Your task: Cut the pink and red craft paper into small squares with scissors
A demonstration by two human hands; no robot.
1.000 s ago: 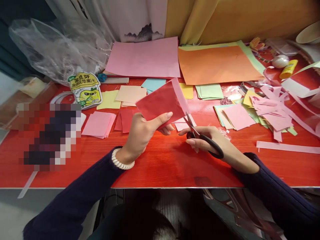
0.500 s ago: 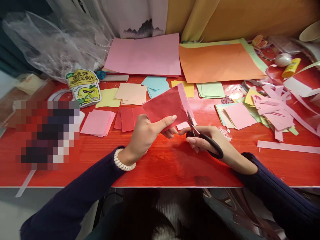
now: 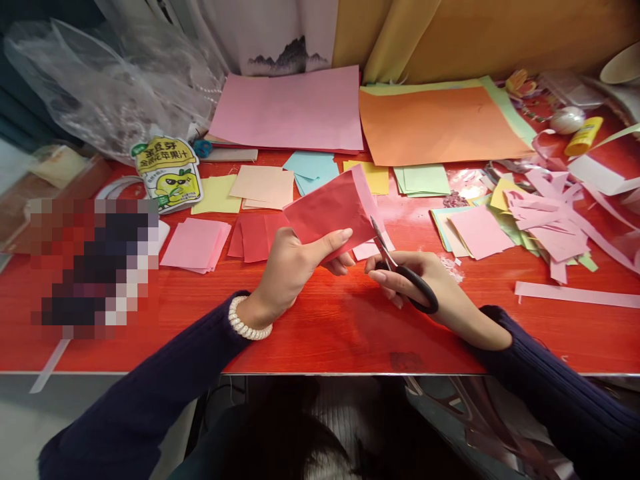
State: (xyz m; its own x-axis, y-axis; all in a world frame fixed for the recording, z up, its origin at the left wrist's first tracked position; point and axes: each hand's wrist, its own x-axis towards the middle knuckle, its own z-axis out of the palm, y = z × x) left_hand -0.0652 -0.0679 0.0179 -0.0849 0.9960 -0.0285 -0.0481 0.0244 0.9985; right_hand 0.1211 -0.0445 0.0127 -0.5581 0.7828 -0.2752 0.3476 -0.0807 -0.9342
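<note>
My left hand (image 3: 305,270) grips a sheet of red paper (image 3: 327,210), thumb on top and fingers beneath. Along the sheet's right side shows a pink paper layer (image 3: 369,190), partly hidden behind the red one. My right hand (image 3: 425,280) is closed around the black handles of a pair of scissors (image 3: 386,253). The blades point up and away, at the right edge of the held paper. Beyond my left hand lie red paper squares (image 3: 254,237), partly covered by that hand, and a stack of pink squares (image 3: 196,244).
Large pink sheets (image 3: 290,110) and orange sheets (image 3: 445,123) lie at the back. Yellow-green (image 3: 214,195), peach (image 3: 264,183), blue (image 3: 317,172) and green (image 3: 423,180) squares form a row. Pink paper scraps (image 3: 550,213), a yellow glue stick (image 3: 584,136) and a pouch (image 3: 169,177) sit around.
The scissors' handles have swung slightly left and down, and the blades look closer together at the paper's edge. The left hand and the red paper have barely moved.
</note>
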